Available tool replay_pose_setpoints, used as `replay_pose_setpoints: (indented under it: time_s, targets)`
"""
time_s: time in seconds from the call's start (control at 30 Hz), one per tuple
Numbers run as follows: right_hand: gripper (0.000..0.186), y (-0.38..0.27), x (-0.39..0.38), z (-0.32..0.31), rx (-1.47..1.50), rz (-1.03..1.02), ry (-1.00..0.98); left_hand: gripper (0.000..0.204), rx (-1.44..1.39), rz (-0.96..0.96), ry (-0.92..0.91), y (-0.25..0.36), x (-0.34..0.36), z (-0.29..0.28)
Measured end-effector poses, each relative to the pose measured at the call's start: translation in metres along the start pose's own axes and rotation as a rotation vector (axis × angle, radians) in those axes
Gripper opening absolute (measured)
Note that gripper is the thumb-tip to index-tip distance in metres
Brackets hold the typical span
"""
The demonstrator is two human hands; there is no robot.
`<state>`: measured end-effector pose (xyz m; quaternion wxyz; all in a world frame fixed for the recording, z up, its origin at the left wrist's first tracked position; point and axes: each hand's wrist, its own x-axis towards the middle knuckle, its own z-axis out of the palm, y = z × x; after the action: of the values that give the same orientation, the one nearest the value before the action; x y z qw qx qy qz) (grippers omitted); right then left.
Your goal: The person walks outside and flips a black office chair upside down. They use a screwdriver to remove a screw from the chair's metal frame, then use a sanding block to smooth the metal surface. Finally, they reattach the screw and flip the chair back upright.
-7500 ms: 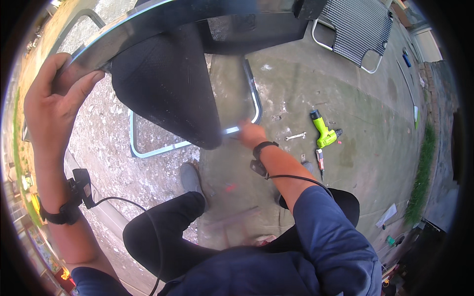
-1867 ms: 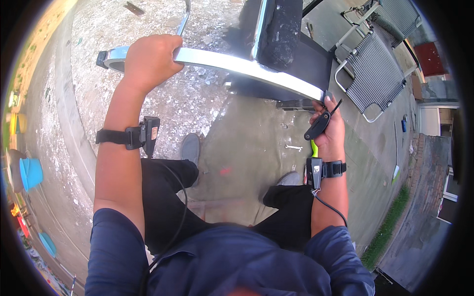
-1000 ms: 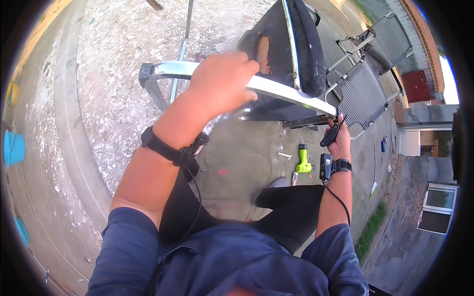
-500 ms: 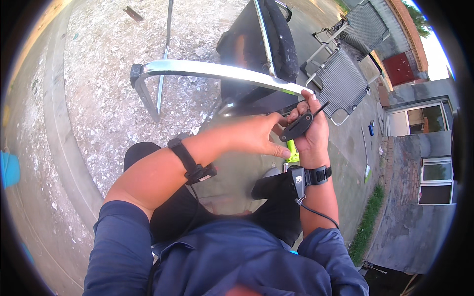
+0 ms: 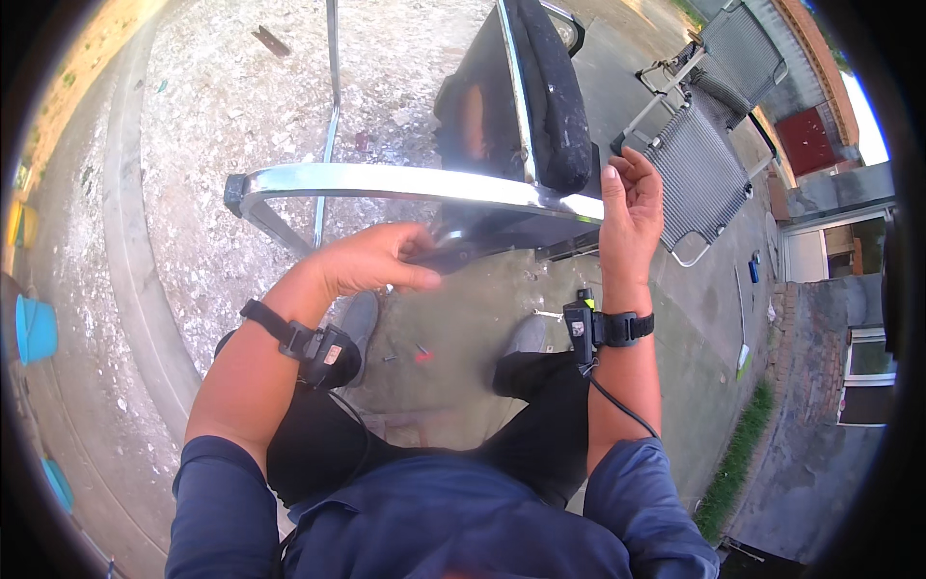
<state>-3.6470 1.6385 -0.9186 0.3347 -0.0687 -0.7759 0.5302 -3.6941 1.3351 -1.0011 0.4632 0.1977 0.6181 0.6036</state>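
Note:
In front of me a chair lies tipped over, with a shiny metal frame (image 5: 386, 181), a dark panel (image 5: 473, 135) and a black cushion (image 5: 550, 106). My left hand (image 5: 362, 261) is at the panel's near lower edge, thumb and fingers apart around a gap. Whether it touches the edge I cannot tell. My right hand (image 5: 632, 217) is raised beside the right end of the metal frame. Its fingers are loosely bent, the thumb stands apart, and nothing shows in it. The black folding tool is out of sight.
Small items, one red (image 5: 422, 354), lie on the ground between my shoes. A grey mesh folding lounger (image 5: 694, 169) stands at the far right, before a building wall (image 5: 810, 347). A blue bucket (image 5: 37, 328) stands at the left. Pale debris (image 5: 222, 125) covers the ground ahead.
The black folding tool has left my right hand and no longer shows. My left hand has moved left, away from my right hand, to the chair panel. The right hand has risen slightly.

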Motion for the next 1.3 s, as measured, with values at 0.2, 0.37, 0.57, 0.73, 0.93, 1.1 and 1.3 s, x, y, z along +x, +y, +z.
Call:
replay_pose_setpoints:
  time_s: [0.2,0.37,0.57,0.73,0.93,1.1,1.3]
  targets:
    - [0.074,0.022,0.021,0.016,-0.367,0.0,-0.17,0.049,0.302,-0.19,0.433,-0.004,0.016,-0.028]
    - [0.086,0.017,0.022,0.027,-0.454,0.019,-0.227,0.041,0.53,0.14,0.735,-0.022,0.046,-0.041]
    - [0.088,0.021,0.02,0.028,-0.493,0.04,-0.215,0.05,-0.012,0.302,0.72,-0.003,0.071,-0.046]
    - [0.084,0.021,0.019,0.03,-0.428,0.043,-0.22,0.052,-0.216,0.381,0.53,0.019,0.07,-0.042]
    - [0.082,0.022,0.019,0.029,-0.476,0.006,-0.191,0.036,-0.126,0.309,0.416,0.042,0.066,-0.038]
    - [0.082,0.02,0.018,0.031,-0.481,0.009,-0.191,0.039,-0.113,0.313,0.433,0.043,0.068,-0.038]
    - [0.082,0.024,0.018,0.03,-0.458,0.019,-0.193,0.042,-0.173,0.357,0.442,0.041,0.072,-0.036]
